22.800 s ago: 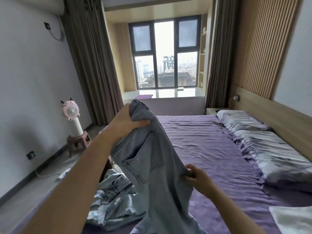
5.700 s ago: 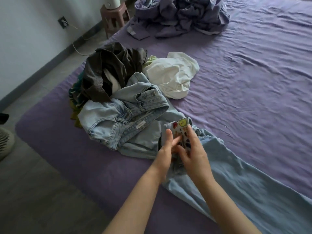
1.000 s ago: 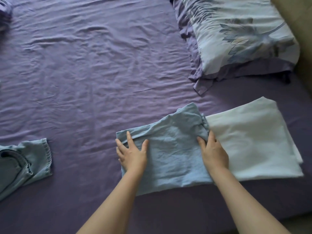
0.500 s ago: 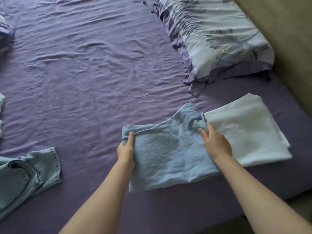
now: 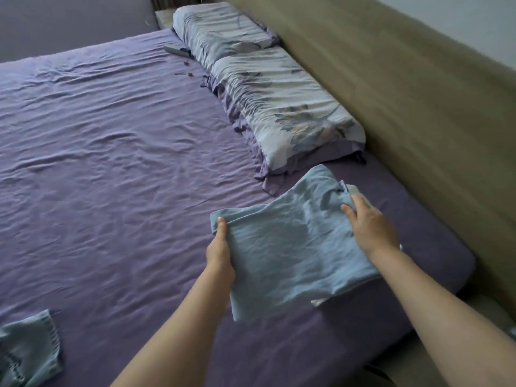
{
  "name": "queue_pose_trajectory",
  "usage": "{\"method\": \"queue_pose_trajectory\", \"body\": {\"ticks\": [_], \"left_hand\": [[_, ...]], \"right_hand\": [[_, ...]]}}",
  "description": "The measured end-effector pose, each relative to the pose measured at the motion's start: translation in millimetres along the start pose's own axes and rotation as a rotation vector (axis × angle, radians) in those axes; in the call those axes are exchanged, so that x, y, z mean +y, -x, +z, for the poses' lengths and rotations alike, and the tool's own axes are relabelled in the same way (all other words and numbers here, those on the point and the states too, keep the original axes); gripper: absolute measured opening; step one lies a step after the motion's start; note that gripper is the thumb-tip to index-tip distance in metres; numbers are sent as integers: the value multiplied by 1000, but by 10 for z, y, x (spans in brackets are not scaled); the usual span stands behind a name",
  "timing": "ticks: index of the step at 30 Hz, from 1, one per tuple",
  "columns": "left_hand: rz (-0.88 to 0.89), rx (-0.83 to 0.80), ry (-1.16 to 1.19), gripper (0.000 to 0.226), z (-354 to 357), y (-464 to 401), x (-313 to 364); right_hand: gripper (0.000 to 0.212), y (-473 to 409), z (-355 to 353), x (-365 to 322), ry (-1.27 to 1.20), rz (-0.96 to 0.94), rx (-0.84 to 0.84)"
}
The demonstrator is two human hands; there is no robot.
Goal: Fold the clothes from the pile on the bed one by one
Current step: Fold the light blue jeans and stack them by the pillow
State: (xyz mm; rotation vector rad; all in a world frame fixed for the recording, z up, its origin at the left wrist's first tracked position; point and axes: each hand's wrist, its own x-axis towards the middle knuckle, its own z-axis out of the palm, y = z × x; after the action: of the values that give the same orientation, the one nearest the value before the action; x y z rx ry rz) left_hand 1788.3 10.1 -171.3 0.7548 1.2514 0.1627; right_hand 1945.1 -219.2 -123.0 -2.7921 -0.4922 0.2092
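Observation:
The folded light-blue jeans (image 5: pixel 290 247) are lifted over the near right corner of the purple bed (image 5: pixel 111 163). My left hand (image 5: pixel 220 252) grips their left edge, thumb on top. My right hand (image 5: pixel 368 224) holds their right edge, fingers curled over the cloth. The jeans now cover almost all of the folded white garment (image 5: pixel 356 189); only slivers of it show by my right hand and under the jeans' lower edge. Another pair of light-blue jeans (image 5: pixel 28 356) lies at the bottom left.
Two floral pillows (image 5: pixel 279 101) lie along the padded headboard (image 5: pixel 405 93) on the right. Small dark items (image 5: pixel 178 51) rest on the sheet near the far pillow. The bed's edge runs close at the bottom right, with floor beyond.
Both hands went from pressing the folded jeans flat to gripping their edges, then lifted and carried them right, over the white garment. The view has tilted up towards the pillows.

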Motion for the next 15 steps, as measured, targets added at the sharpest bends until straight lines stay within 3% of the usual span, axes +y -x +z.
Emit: {"method": "queue_pose_trajectory", "body": {"ticks": [8, 12, 15], "left_hand": [[-40, -55, -55, 68, 895, 22, -463], [-40, -22, -94, 64, 1215, -33, -672], [-22, -4, -139, 48, 1361, -112, -786]], "right_hand": [[48, -455, -141, 927, 103, 27, -12], [49, -661, -109, 1282, 106, 34, -28], [49, -790, -9, 1468, 90, 56, -59]]}}
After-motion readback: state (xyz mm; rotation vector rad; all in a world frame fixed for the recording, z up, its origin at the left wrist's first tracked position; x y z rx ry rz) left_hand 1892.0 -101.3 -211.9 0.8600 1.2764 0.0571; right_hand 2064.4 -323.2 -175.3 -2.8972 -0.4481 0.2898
